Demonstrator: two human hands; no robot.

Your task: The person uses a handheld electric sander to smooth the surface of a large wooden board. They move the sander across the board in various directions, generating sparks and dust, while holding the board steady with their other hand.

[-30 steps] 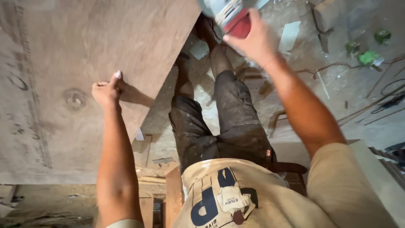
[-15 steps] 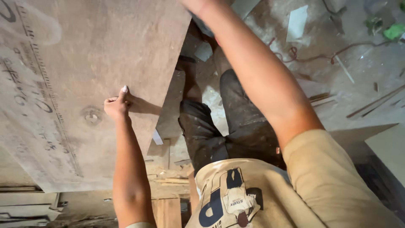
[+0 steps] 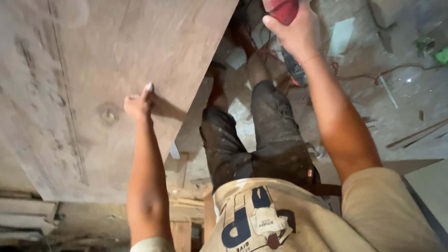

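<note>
While the left hand (image 3: 138, 103) rests on the big plywood sheet (image 3: 93, 84), the right hand (image 3: 298, 32) holds a red and grey power tool (image 3: 282, 9) up near the top edge of the view.

Left hand: fingers curled in, thumb sticking up, pressed on the sheet just by its right edge. It's curled, not wrapped round anything, so it's steadying the sheet, not gripping it.

Right hand: closed round the red body of the tool, prob. an angle grinder. Most of the tool is cut off by the top of the view, so I can't tell which way its front end points. A dark part (image 3: 295, 70) shows below the wrist; can't tell what it is.

Where the sheet lies: it spreads out to the left of the left hand and also away from the person. Its right edge is the key line. That edge runs slanted, from near the person's waist up and to the right, toward the tool. So the long way of the sheet goes away from the person, w/ the edge passing right beside the left thumb.

Tool vs. sheet: the tool is just right of the far end of that edge, near but not touching as far as I can see. The right hand is the nearer one to that far end.

Under the arms are dark dusty trousers (image 3: 266, 140), and a dusty floor (image 3: 396, 107) w/ scraps.
</note>
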